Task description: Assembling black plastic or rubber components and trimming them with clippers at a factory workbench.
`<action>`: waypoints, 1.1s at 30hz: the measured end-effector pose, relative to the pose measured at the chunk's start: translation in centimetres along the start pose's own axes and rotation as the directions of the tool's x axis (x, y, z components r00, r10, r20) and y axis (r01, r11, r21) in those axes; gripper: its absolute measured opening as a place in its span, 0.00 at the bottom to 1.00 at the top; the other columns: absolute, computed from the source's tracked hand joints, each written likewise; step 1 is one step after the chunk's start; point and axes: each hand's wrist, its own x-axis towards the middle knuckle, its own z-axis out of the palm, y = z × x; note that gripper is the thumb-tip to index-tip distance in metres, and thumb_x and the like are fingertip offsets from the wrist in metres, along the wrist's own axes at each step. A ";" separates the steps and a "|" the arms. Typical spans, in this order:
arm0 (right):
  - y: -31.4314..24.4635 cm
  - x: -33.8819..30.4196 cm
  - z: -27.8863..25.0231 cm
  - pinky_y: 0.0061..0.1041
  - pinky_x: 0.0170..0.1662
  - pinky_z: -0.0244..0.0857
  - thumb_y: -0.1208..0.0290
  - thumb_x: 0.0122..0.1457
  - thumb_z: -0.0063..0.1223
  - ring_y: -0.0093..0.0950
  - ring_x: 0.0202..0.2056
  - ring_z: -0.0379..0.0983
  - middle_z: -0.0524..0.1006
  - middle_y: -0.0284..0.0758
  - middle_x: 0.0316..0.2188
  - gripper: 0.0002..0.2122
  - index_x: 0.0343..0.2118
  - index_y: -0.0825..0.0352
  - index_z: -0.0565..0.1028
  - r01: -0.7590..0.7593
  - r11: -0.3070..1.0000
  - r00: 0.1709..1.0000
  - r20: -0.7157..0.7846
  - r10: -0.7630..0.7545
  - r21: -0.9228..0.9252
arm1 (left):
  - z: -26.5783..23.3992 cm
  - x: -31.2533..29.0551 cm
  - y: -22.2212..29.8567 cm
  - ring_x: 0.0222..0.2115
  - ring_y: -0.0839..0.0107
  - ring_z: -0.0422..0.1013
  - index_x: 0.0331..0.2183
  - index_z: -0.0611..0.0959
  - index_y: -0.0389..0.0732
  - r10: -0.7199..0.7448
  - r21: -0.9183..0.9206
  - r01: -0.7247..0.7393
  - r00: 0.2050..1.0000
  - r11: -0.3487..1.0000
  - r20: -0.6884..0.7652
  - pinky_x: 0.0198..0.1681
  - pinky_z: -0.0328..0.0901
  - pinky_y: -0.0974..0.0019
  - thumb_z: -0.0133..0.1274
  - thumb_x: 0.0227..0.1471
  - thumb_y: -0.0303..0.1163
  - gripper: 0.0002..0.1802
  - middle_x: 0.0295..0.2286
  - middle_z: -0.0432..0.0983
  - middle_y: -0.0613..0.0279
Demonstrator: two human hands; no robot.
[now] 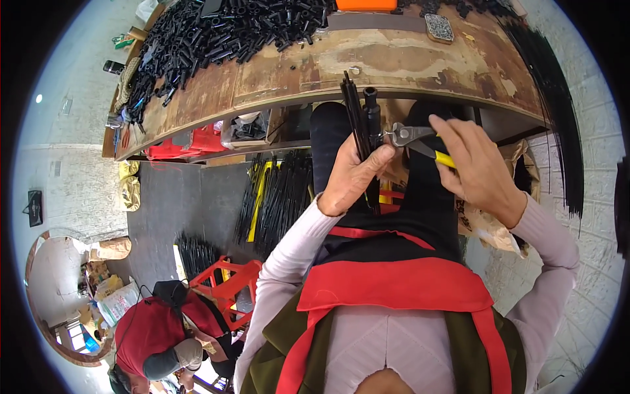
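Black rods (356, 117) beside tube (373, 117); yellow-handled pliers (411, 134) near.

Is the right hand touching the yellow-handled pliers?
Touching. The head view shows the right hand wrapped over the handles of the pliers.

From my end, I saw something orange (366, 4) ahead of the left hand (353, 174), on the bench (407, 60), and a small tin (439, 40) ahead of the right hand (476, 161). Well left of the left hand, I made out gold-coloured bags (130, 189) and, farther out, a black pouch (35, 208) on the wall (85, 174). Behind and left of that hand, a co-worker (154, 328) in red bent near a red plastic stool (233, 285); a round wood-framed mirror (59, 269) stood beyond.
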 end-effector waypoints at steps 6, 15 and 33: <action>1.0 0.6 -1.2 0.31 0.26 0.69 0.76 0.52 0.54 0.38 0.23 0.75 0.74 0.43 0.25 0.24 0.53 0.71 0.63 -0.577 0.582 0.734 0.676 0.063 0.573 | -0.1 0.4 0.6 0.22 0.83 0.64 0.49 0.73 0.39 0.078 -0.012 -0.077 0.995 0.997 0.056 0.26 0.62 0.77 0.60 0.54 0.40 0.25 0.24 0.69 0.73; -0.8 -0.1 -1.1 0.22 0.20 0.65 0.77 0.49 0.61 0.28 0.14 0.72 0.74 0.35 0.17 0.24 0.48 0.69 0.63 -0.805 0.248 0.581 0.800 0.149 0.538 | 0.0 0.5 2.7 0.23 0.80 0.68 0.48 0.76 0.34 0.041 0.043 -0.047 0.993 0.998 0.113 0.28 0.62 0.75 0.61 0.53 0.41 0.26 0.26 0.73 0.69; 0.6 -0.4 -1.7 0.24 0.24 0.66 0.76 0.48 0.60 0.24 0.18 0.71 0.70 0.34 0.17 0.25 0.49 0.71 0.63 -0.632 0.589 0.718 0.668 0.198 0.504 | 0.4 0.8 3.5 0.27 0.87 0.65 0.48 0.77 0.39 -0.072 0.051 0.063 0.979 0.997 0.193 0.29 0.60 0.81 0.61 0.52 0.30 0.21 0.29 0.73 0.74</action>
